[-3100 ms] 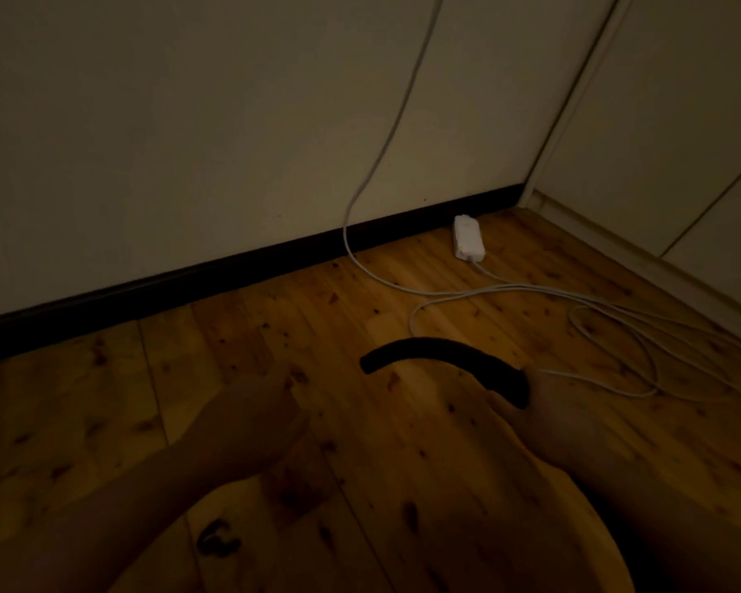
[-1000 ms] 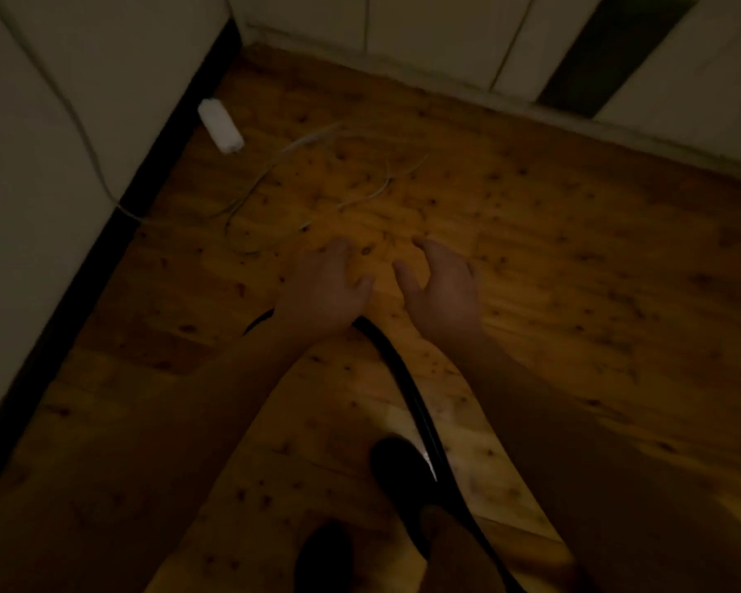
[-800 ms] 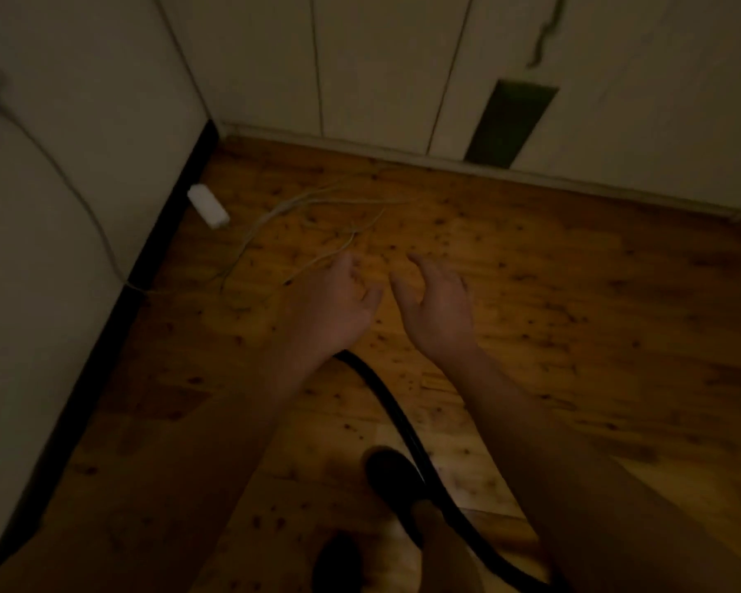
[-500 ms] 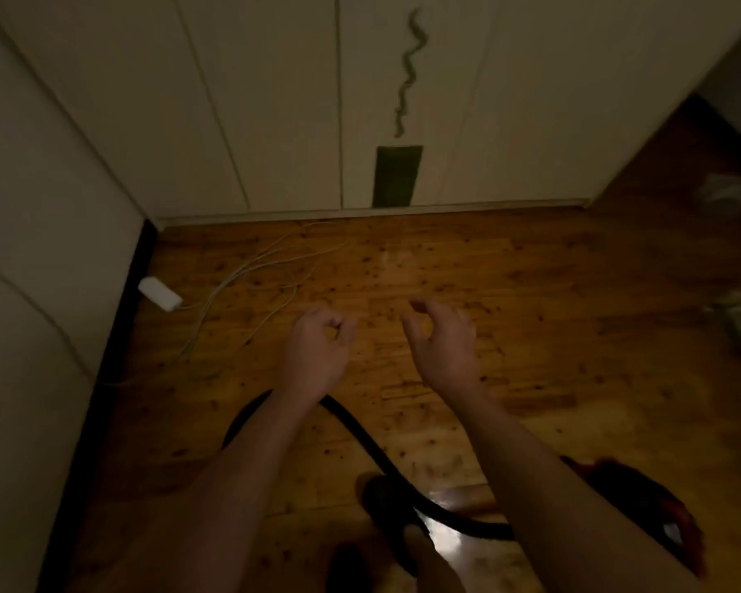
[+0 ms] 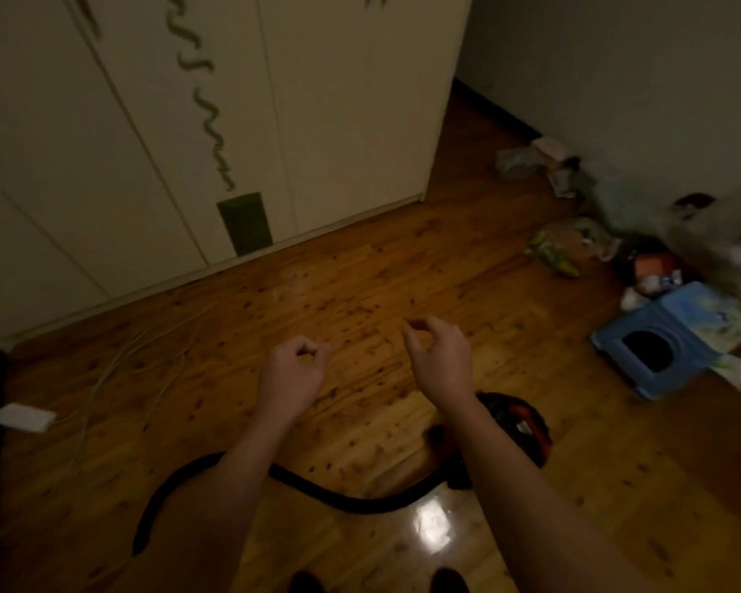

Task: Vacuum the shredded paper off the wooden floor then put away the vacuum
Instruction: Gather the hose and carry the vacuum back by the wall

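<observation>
Low and right of centre, the red-and-black vacuum sits on the wooden floor, half hidden behind the right forearm. Its black hose snakes left across the boards. The body is probably rigid and fairly heavy, best lifted by a top handle, which I cannot make out. The hose looks limp and would trail. Above it, the left hand is curled into a loose fist around nothing. The right hand hovers half open, fingers hooked, empty. A blue box and plastic bags lie at the right edge.
</observation>
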Demonstrator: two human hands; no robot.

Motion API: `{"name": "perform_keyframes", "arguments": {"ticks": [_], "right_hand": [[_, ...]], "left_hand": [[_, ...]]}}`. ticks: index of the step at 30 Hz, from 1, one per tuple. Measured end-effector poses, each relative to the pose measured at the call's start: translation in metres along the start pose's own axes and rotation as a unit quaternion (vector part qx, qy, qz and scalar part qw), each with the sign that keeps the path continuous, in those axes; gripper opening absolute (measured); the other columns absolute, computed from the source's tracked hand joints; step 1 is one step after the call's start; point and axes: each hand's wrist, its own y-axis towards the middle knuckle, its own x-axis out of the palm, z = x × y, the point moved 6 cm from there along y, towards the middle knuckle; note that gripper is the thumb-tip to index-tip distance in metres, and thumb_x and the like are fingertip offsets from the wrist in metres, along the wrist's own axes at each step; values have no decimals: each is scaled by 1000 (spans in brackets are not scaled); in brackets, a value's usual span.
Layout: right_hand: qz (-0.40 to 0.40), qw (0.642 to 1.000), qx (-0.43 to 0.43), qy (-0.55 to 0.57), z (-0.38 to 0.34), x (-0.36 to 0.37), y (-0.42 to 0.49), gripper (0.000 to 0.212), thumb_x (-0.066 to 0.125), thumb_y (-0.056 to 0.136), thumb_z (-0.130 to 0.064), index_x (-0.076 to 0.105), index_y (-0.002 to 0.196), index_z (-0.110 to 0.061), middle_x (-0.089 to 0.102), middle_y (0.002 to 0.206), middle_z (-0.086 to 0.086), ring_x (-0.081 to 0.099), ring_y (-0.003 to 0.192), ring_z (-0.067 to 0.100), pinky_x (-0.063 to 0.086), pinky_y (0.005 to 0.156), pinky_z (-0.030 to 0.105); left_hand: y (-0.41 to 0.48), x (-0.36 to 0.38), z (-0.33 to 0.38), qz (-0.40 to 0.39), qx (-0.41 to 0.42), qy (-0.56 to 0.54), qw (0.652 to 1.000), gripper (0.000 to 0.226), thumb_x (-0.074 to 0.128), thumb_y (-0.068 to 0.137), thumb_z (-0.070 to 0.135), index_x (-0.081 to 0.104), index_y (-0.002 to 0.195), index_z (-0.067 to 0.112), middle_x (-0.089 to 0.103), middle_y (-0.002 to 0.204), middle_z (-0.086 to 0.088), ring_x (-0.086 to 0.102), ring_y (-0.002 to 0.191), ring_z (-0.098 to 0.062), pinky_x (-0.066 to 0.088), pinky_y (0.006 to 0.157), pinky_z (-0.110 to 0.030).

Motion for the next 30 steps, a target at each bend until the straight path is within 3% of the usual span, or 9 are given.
{"name": "perform_keyframes", "arguments": {"ticks": [3, 5, 12, 16, 19, 22, 26, 30], "right_hand": [[10, 999, 27, 30, 38, -48, -3, 28, 54, 98, -39, 66, 116, -22, 66, 114, -6, 54, 114, 16, 48, 95, 41], [18, 998, 35, 44, 64, -77, -5, 25, 56, 98, -34, 67, 116, -21, 66, 111, -5, 57, 110, 15, 49, 93, 41], [28, 994, 81, 73, 151, -160, -20, 18, 59, 97, -27, 68, 111, -23, 68, 105, -5, 61, 91, 11, 48, 72, 26], [26, 991, 104, 87, 180, -187, -28, 21, 57, 97, -32, 67, 114, -26, 68, 104, -6, 63, 80, 11, 55, 67, 31], [37, 988, 112, 101, 199, -204, -28, 18, 56, 97, -36, 65, 111, -30, 69, 99, -5, 65, 75, 10, 59, 68, 39], [45, 986, 118, 112, 214, -211, -24, 17, 55, 97, -37, 65, 109, -31, 69, 95, -6, 65, 73, 10, 59, 63, 41], [53, 983, 132, 120, 230, -206, -17, 17, 55, 97, -37, 65, 109, -31, 69, 95, -6, 66, 77, 12, 59, 65, 39], [43, 982, 151, 102, 239, -195, -2, 19, 54, 98, -36, 66, 111, -29, 68, 96, -10, 65, 67, 8, 57, 60, 32]], "left_hand": [[-12, 41, 38, -12, 22, 5, 1000, 29, 63, 92, 28, 55, 67, 16, 57, 68, 5, 54, 66, -9, 35, 63, -25], [-24, 69, 62, -32, 26, 2, 999, 28, 64, 91, 29, 56, 68, 15, 57, 67, 3, 55, 65, -15, 38, 63, -26], [-71, 169, 132, -86, 32, 2, 996, 20, 66, 90, 29, 60, 75, 18, 68, 108, -7, 60, 110, -26, 45, 80, -30], [-87, 212, 157, -93, 47, -1, 995, 25, 63, 91, 34, 61, 74, 16, 64, 82, 6, 62, 85, -12, 44, 75, -28], [-97, 239, 176, -97, 62, 11, 993, 31, 60, 93, 34, 60, 69, 14, 67, 81, -4, 48, 66, 4, 43, 66, -23], [-100, 258, 185, -108, 72, 34, 991, 34, 58, 94, 34, 59, 69, 11, 67, 79, -9, 45, 61, 3, 35, 59, -14], [-87, 282, 179, -126, 65, 25, 990, 37, 57, 94, 36, 63, 71, 8, 66, 73, -9, 61, 70, -19, 39, 59, -23], [-66, 306, 163, -146, 60, 13, 987, 30, 59, 94, 32, 61, 70, 14, 60, 66, 4, 58, 65, -11, 38, 55, -21]]}}
